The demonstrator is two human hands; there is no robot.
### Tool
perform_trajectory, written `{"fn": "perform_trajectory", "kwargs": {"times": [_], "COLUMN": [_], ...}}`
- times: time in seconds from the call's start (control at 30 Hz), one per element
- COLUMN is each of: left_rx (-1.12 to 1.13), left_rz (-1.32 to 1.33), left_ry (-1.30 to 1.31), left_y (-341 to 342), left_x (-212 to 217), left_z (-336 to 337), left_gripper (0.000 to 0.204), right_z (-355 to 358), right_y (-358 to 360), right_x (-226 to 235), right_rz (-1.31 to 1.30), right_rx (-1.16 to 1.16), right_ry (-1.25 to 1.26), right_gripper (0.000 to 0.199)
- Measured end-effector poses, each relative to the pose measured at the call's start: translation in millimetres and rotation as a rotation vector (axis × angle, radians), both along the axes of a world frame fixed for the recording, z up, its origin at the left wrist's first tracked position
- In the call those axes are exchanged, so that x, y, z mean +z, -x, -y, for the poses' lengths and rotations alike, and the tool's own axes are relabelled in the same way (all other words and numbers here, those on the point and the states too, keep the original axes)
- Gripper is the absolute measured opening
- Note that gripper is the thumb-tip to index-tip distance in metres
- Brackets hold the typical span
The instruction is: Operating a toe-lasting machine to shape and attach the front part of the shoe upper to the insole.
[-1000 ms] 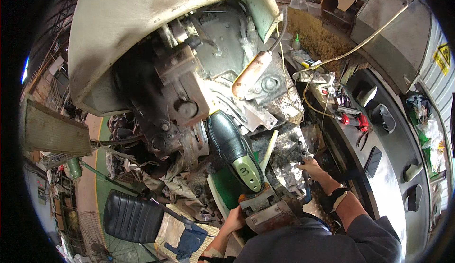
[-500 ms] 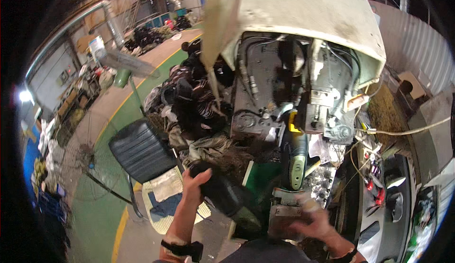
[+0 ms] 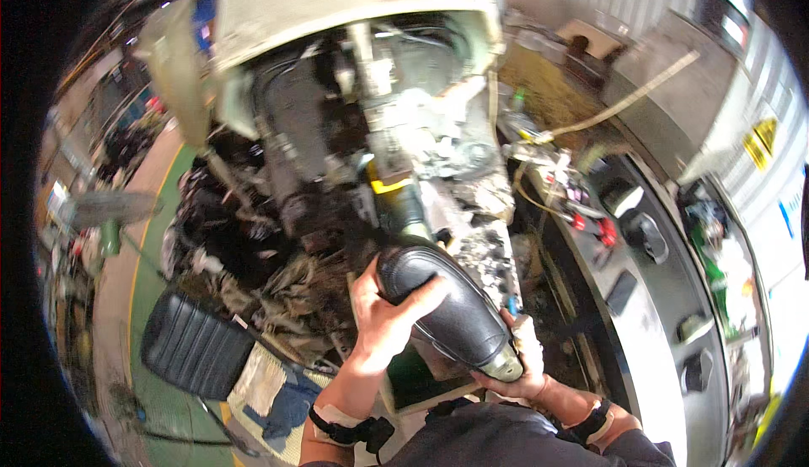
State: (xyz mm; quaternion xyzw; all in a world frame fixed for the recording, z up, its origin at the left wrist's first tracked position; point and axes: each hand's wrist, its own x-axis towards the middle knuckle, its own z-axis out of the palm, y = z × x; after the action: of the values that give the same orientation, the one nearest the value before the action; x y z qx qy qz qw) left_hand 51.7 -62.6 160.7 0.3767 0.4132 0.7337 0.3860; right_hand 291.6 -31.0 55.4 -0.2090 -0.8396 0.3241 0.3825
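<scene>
One black shoe (image 3: 455, 309), aslant between both hands (image 3: 383, 315) (image 3: 529, 356), gripped at each end

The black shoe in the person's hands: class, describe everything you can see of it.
The black shoe looks like smooth, shiny leather, with a rounded toe and a seam-like line along its top. A pale green form shows at the heel end. The shoe slants near the picture's middle, toe toward upper left. The left hand grips the toe end, thumb across the top; the right hand holds the heel end. Its underside is hidden.
</scene>
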Motion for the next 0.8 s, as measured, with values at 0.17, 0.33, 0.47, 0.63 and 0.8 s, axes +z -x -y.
{"fn": "perform_trajectory", "kwargs": {"times": [0.17,0.33,0.47,0.63,0.8], "left_rx": [0.0,-0.316,-0.49,-0.785,-1.141], "left_rz": [0.315,0.405,0.335,0.254,-0.023], "left_ry": [0.208,0.482,0.664,0.774,0.961], "left_y": [-54,-138,-220,-352,-474], "left_x": [-8,-39,-79,-136,-185], "left_z": [-62,-123,-162,-184,-184], "left_gripper": [0.024,0.032,0.03,0.042,0.055], "right_z": [-8,-6,3,38,83], "right_y": [-59,-129,-192,-306,-451], "right_x": [14,7,-20,-69,-114], "right_rz": [-0.148,-0.247,-0.433,-0.679,-1.431], "right_rx": [-0.007,-0.283,-0.47,-0.821,-1.06], "right_ry": [-0.049,0.111,0.217,0.701,1.079], "right_gripper": [0.128,0.104,0.086,0.074,0.071]}}
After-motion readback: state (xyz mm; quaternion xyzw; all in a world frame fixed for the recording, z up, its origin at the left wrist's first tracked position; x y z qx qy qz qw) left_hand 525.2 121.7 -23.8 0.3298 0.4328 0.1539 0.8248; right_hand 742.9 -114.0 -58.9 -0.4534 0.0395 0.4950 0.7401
